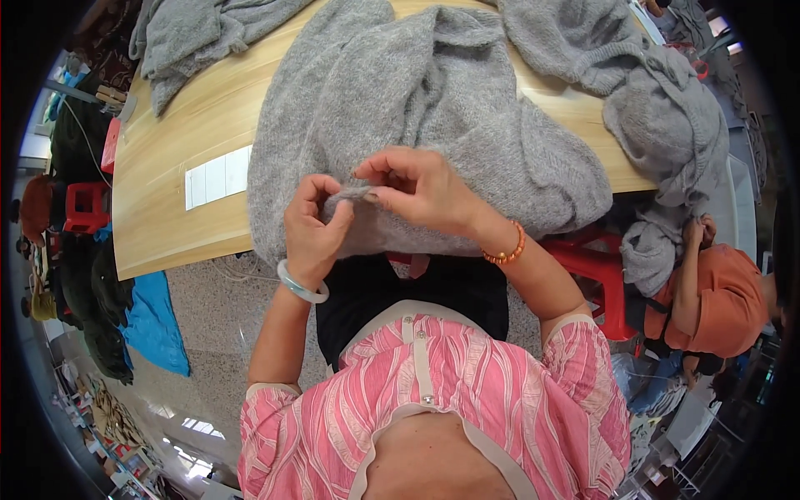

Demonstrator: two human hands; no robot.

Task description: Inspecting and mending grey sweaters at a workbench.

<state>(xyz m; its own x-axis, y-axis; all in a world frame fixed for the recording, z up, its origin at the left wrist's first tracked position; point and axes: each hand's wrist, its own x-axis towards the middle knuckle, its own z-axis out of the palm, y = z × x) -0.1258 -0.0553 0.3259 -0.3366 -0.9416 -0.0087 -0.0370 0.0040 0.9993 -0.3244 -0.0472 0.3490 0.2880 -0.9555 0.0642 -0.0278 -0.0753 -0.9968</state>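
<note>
A grey knitted garment lies in a loose heap over the table in front of me, its near edge hanging past the table toward my lap. My left hand pinches a small fold of that knit between thumb and fingers, raised a little off the heap. Close beside it, my right hand is curled, with its thumb pressed to the right end of the same fold. Whether a thread or fine tool is between the right fingertips is too small to make out.
More grey knits lie on the wooden table at the far left and far right. A white paper strip lies left of the garment. At right are a red stool and a person in orange handling grey knitwear.
</note>
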